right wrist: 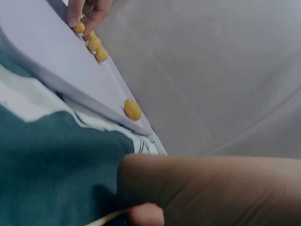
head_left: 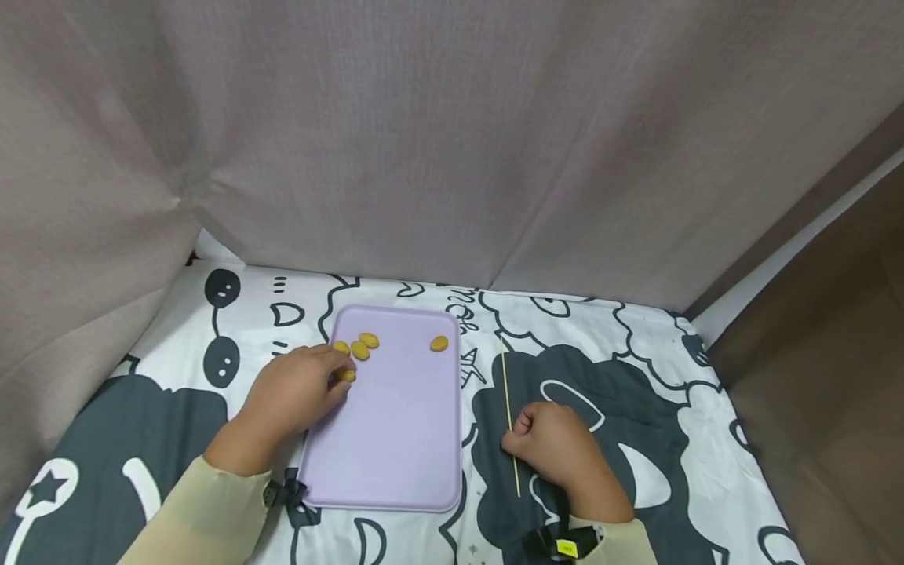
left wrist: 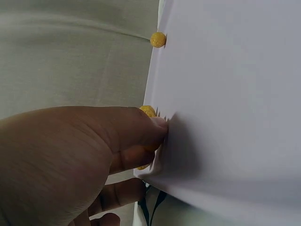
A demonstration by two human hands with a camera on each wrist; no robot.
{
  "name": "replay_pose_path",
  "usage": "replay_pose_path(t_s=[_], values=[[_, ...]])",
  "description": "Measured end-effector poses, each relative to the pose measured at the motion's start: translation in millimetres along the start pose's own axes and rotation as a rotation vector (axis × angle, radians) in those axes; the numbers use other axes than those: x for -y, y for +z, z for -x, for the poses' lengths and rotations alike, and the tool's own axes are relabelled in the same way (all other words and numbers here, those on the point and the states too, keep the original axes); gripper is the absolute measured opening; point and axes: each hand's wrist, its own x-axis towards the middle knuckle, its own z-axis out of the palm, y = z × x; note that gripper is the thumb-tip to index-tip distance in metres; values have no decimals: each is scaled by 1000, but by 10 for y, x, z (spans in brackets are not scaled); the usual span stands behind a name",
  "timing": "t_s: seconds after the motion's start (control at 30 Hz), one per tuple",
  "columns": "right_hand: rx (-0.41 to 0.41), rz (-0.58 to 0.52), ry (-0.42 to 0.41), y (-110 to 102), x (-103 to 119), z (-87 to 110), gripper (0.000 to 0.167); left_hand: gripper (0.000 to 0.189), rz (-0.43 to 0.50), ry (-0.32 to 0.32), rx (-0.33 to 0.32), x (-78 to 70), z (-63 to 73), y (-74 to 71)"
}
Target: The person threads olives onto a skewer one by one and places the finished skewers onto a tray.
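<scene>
My left hand is over the left edge of a lilac tray. Its thumb and forefinger pinch a yellow oval piece close to the tray surface. Just beyond those fingertips, 3 more yellow pieces lie clustered in the tray's far left corner. Another single yellow piece sits alone by the far right corner. Right of the tray, my right hand pinches a thin wooden skewer around its lower half, over the cloth. The left wrist view mostly hides the held piece behind the thumb.
A white cloth with dark cartoon prints covers the surface under the tray. Grey-beige fabric hangs behind it and down the left side. Brown fabric bounds the right.
</scene>
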Motion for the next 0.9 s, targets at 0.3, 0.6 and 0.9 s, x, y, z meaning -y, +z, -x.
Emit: replay_pose_path(t_s=[0.3, 0.6, 0.9], values=[[-19, -15, 47, 22, 21, 5, 18, 20, 31, 18, -37, -41, 29, -18], [-82, -55, 46, -31, -23, -6, 15, 18, 202, 64, -117, -264, 109, -151], [-127, -235, -103, -5, -46, -38, 10, 23, 756, -30, -153, -502, 147, -233]])
